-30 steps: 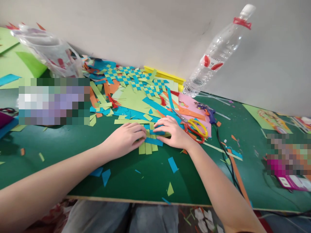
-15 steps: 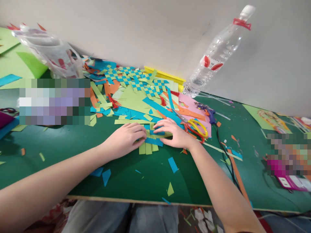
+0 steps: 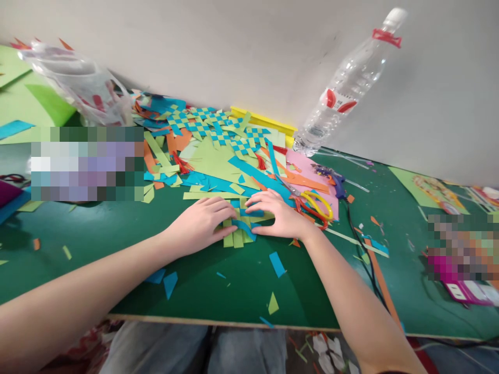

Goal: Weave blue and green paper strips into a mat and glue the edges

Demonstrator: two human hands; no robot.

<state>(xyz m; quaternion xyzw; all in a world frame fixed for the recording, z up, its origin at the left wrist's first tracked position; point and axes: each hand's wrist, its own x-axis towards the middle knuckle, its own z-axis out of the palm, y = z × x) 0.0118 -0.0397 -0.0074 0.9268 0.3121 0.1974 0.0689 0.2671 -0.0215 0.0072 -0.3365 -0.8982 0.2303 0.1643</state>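
Where hands [image 3: 200, 223] [image 3: 283, 215] press strips [image 3: 237, 239], scissors [image 3: 317, 205], bottle [image 3: 346, 88] nearby

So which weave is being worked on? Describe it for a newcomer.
On the green table, find where the two hands meet. Between the left hand and right hand lies a small weave of light-green and blue strips. Unlike the bigger weaves by the wall, one blue strip arches up.

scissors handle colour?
The scissors have yellow and red handles; head view shows them best.
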